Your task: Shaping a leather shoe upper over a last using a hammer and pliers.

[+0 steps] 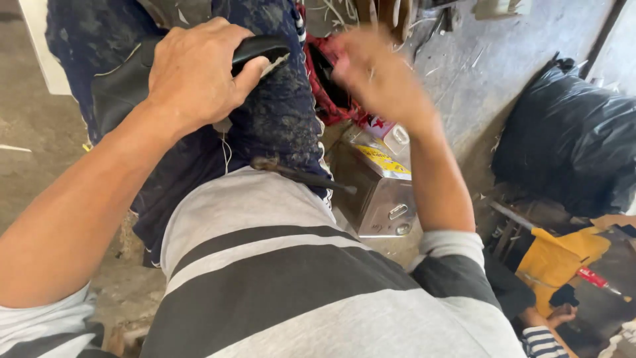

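My left hand point(195, 69) presses down on a black leather shoe point(119, 83) and grips its rim, thumb against the edge. The shoe rests on a dark blue speckled cloth point(278, 113) over my knee. My right hand point(377, 73) is raised to the right of the shoe and blurred by motion; what it holds is unclear. A thin white thread point(226, 147) hangs below my left hand. A dark-handled awl point(298, 174) lies across my lap, its tip pointing right.
A shiny metal box point(381, 195) with a yellow label stands on the floor beside my knee, with a red cloth point(324, 86) behind it. A black plastic bag point(570, 132) lies at the right. Another person's hand point(563, 315) and yellow material point(556, 258) are at the lower right.
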